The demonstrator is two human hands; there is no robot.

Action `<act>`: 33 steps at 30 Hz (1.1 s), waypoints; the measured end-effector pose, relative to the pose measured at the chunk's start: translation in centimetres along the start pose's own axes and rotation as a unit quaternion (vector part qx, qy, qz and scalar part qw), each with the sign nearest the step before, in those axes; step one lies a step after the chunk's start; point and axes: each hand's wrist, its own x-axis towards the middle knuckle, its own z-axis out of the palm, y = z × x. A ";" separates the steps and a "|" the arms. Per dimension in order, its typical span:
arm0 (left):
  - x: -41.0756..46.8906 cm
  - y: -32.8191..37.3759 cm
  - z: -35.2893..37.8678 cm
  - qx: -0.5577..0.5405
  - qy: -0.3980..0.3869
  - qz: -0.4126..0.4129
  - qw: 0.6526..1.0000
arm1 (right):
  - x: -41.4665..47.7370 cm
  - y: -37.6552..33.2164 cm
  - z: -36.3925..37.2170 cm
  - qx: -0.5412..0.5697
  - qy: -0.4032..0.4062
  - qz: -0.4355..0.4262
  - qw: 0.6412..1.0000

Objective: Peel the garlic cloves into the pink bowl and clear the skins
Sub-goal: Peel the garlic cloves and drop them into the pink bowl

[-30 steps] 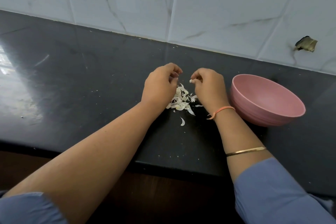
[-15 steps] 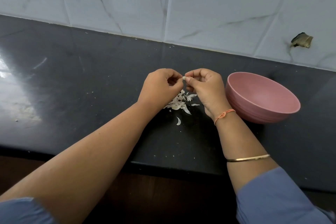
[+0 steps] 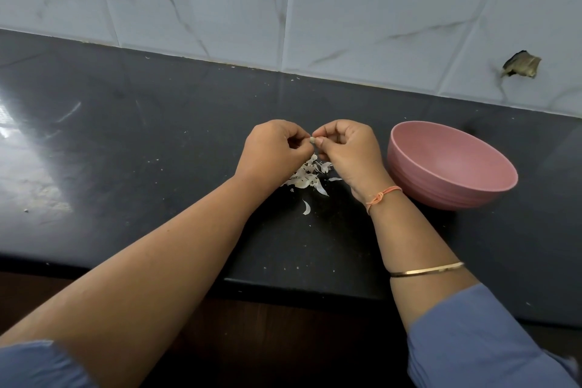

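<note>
A small garlic clove (image 3: 313, 140) is pinched between the fingertips of both hands, above the dark countertop. My left hand (image 3: 274, 148) and my right hand (image 3: 348, 148) meet at it with curled fingers. Below them lies a pile of white garlic skins (image 3: 307, 178), with one loose curl of skin (image 3: 306, 207) nearer to me. The pink bowl (image 3: 491, 183) stands just right of my right hand; the visible part of its inside shows nothing, and the near wall hides the bottom.
The black countertop (image 3: 141, 148) runs left to right, with its front edge close to me. A marbled tile wall (image 3: 346, 9) rises behind it, with a broken hole (image 3: 521, 64) at the right. Small crumbs dot the counter.
The hands were apart a second ago, the clove in the right one. They have come together and now both pinch the clove, raised slightly above the skins.
</note>
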 end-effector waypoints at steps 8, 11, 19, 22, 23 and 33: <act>0.1 0.0 0.3 0.121 -0.024 0.057 0.991 | -0.1 0.2 0.0 -0.127 -0.005 -0.030 0.991; 0.1 0.0 0.3 0.089 -0.013 0.045 0.995 | 0.0 0.2 -0.1 -0.081 0.003 -0.017 0.997; 0.1 -0.1 0.0 -0.083 0.013 -0.037 0.996 | 0.0 -0.2 -0.4 0.060 0.016 0.035 0.997; -0.1 0.0 0.0 -0.078 0.006 -0.015 0.997 | -0.1 -0.3 -0.3 0.082 0.010 0.049 0.995; 0.0 0.0 0.0 -0.074 0.009 -0.009 0.997 | -0.1 -0.3 -0.3 0.088 0.008 0.052 0.995; 0.3 -0.5 0.2 -0.047 0.008 0.006 0.999 | -0.1 -0.3 -0.4 0.107 -0.008 0.064 0.992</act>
